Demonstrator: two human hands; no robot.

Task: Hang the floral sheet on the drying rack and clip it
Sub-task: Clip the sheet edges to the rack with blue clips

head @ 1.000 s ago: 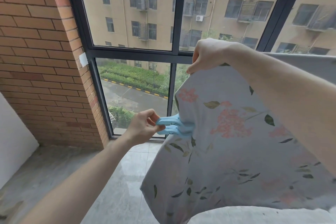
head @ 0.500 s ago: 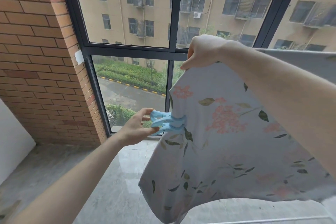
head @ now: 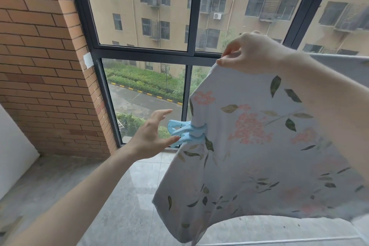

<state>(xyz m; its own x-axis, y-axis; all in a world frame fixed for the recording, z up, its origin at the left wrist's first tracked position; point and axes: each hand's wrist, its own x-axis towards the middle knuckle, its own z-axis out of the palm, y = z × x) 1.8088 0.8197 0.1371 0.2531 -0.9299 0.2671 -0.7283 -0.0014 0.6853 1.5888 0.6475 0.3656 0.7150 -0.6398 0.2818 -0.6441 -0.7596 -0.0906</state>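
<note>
A pale floral sheet (head: 259, 146), pink blooms and green leaves, is pinched at centre-right by the right hand (head: 253, 54); a blue clip (head: 185, 132) is clamped on its edge beside the spread-fingered left hand (head: 151, 136).

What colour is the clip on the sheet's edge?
Light blue clip, seen clearly in the head view.

Daylight, soft and overcast, enters through the window (head: 143, 26) ahead; scene evenly bright, no hard shadows. Pale sheen of reflected window light on the floor tiles (head: 123, 195). Wide-angle distortion: window frame and brick wall (head: 40, 66) bow outward toward the edges. Near forearms at the lower corners soft; slight blur along the bottom edge.
</note>
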